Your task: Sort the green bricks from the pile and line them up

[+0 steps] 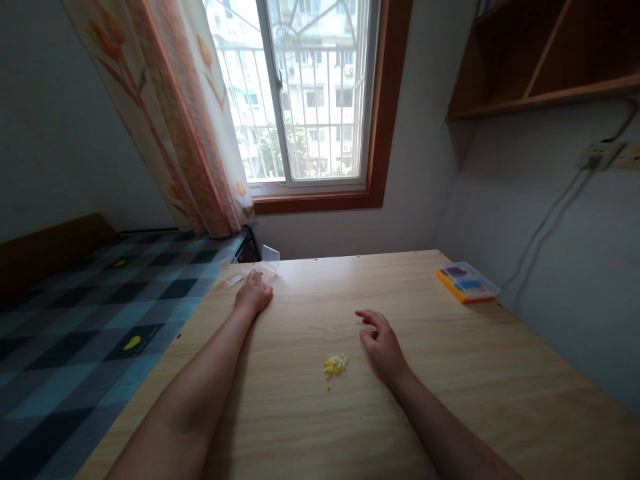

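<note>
My left hand [253, 293] reaches to the far left of the table, its fingers closed on the near side of a clear plastic box [271, 255] whose lid stands up. The fingertips partly cover the box. Beside that hand lies a small clear piece with a white patch [234, 280]. My right hand [383, 345] hovers over the middle of the table with fingers curved, thumb apart and nothing between them. Left of it lies a small pile of yellow and cream beads [335, 365], a few of them scattered toward me.
An orange case with a clear lid [467, 283] sits at the table's right edge, near the wall and a hanging cable [543, 223]. A bed with a checked cover [100, 320] adjoins the wooden table [300, 427] on the left. Window and curtain [170, 113] are behind.
</note>
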A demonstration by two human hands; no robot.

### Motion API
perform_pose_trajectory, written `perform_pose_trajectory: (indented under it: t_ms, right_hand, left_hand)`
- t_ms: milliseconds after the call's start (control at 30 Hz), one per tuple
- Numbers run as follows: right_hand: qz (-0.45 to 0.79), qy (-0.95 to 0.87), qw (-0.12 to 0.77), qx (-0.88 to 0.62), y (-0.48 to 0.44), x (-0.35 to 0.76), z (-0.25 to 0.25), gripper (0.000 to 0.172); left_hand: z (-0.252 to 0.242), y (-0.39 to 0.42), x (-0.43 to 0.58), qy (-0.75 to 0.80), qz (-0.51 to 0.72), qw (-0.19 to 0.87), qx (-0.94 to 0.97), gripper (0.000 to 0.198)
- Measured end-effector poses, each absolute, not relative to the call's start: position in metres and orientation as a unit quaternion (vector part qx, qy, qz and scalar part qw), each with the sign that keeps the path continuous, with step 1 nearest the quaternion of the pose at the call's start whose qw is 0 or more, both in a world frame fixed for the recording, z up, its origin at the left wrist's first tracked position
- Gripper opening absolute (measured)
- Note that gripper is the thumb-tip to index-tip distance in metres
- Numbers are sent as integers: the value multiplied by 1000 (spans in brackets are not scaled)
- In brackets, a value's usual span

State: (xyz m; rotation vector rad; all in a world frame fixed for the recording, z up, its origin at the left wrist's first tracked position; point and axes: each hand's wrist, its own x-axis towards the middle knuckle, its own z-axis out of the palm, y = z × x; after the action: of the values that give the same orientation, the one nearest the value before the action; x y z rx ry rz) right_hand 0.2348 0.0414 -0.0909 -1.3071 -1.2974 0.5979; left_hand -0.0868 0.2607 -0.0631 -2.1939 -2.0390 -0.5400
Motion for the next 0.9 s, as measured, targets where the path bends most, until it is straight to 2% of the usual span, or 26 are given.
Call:
perform_pose_trajectory:
  t_ms: [167,400,700,900]
  right_hand:
    - [259,-546,568,-558,44,234,-94,45]
    - [242,-560,568,-553,51,232,-95,47]
    - [226,-550,575,-562,55,236,-97,45]
    - [207,-562,566,-567,53,235,-97,40]
  left_hand:
    - [-64,245,-81,-668,-181,93,-716,75]
    - [-68,199,-49,-611,-187,132,-758,74]
    - [-72,136,4,-665,-97,49,-739,60]
    - [-68,109,5,-650,-57,16,-758,62]
